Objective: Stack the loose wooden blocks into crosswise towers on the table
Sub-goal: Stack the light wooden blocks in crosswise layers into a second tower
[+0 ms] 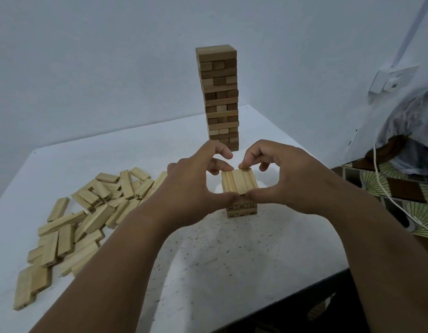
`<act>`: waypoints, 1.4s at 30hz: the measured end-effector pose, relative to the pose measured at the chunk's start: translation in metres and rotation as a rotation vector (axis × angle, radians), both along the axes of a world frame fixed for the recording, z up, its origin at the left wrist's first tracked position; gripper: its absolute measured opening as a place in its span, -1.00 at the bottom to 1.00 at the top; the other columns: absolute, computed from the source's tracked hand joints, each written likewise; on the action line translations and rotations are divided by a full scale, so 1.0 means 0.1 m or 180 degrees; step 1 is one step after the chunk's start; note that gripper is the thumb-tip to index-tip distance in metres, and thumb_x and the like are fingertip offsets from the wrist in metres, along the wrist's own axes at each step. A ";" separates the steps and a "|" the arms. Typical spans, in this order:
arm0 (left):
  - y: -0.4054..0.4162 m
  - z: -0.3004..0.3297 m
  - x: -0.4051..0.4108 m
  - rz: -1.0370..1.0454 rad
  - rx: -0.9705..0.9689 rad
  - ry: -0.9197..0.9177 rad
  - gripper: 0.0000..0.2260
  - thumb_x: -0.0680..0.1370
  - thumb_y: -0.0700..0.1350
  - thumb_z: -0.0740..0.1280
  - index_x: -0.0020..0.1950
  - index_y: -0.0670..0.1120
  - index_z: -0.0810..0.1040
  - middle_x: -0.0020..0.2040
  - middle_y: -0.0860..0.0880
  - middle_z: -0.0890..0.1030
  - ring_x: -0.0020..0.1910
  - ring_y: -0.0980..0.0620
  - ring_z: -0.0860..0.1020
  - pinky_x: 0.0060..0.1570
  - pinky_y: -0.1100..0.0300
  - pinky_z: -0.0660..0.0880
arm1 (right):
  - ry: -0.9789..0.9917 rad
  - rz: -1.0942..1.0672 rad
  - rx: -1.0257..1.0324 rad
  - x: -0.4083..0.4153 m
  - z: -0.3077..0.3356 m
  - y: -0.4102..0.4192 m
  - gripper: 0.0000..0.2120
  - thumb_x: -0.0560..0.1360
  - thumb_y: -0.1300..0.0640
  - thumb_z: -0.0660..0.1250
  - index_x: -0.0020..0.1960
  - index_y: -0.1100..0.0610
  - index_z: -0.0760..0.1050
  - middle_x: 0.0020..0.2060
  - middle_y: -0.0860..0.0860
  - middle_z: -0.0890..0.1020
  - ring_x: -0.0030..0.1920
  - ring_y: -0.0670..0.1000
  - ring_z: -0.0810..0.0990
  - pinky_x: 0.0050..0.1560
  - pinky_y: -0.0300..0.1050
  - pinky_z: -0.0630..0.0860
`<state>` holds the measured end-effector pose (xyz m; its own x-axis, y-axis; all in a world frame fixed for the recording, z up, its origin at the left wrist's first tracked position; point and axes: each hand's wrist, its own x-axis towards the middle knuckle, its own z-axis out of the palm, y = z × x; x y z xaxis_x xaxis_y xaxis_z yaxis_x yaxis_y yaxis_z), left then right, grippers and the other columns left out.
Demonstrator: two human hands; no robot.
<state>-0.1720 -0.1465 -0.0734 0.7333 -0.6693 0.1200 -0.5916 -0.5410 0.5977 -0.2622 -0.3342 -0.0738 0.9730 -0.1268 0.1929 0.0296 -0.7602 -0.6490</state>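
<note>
Pale pine blocks, loose and scattered (88, 212), fill the frame's lower left on the white speckled table (220, 260). At centre, the left hand (196, 188) and right hand (280, 179) pinch the top layer of the short pale tower (240, 188), thumbs in front, fingertips behind. Blocks look light, rigid and smooth; gripping the long sides seems safest. Farther back stands the tall brown block tower (220, 97).
</note>
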 end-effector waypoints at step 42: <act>0.55 0.09 -0.10 0.0136 -0.0001 -0.0101 -0.41 0.42 0.16 0.47 0.34 0.37 0.24 0.24 0.40 0.47 0.31 0.29 0.39 0.36 -0.07 0.36 | -0.0220 -0.0210 -0.0154 -0.08 0.03 0.09 -0.61 0.33 -0.14 0.54 0.10 -0.22 0.48 0.07 -0.31 0.54 0.10 -0.20 0.49 0.02 -0.32 0.39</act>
